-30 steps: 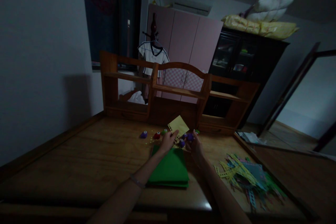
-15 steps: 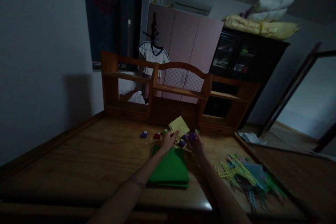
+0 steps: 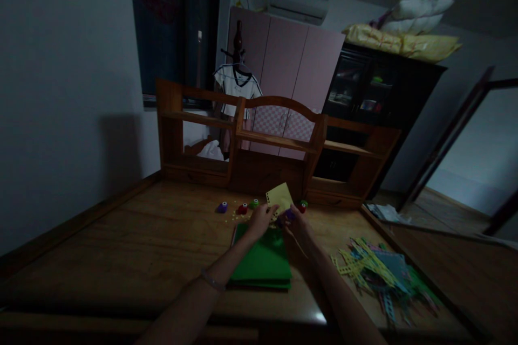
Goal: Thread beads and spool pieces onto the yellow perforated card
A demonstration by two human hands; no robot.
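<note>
Your right hand (image 3: 300, 222) has come leftward with its purple punch (image 3: 290, 214), which now meets the lower right of the yellow sheet (image 3: 279, 197), while the sheet has shifted slightly right and down toward it. At the centre of the frame, your left hand (image 3: 261, 219) pinches that sheet by its lower left part, thumb on top; your right fingers are closed around the punch, though you can't tell from here whether it is biting the paper. Holes already run along the sheet's left edge, and more show by its lower edge below your left thumb; the top edge looks plain, and the right edge is partly covered, so punching appears begun but not finished on this sheet. Just right of it, a red punch (image 3: 302, 208) stands near your right fingertips. Left of your hands sit another purple one (image 3: 222, 207), another red one (image 3: 242, 208) and a green one (image 3: 254, 203), with pale paper bits (image 3: 238, 218) scattered near them. Below, at the lower centre, lies a green stack (image 3: 267, 259), its visible top showing no holes you can make out. Toward the lower right, a heap of coloured strips (image 3: 376, 264), many perforated, suggests plenty has been done already.
</note>
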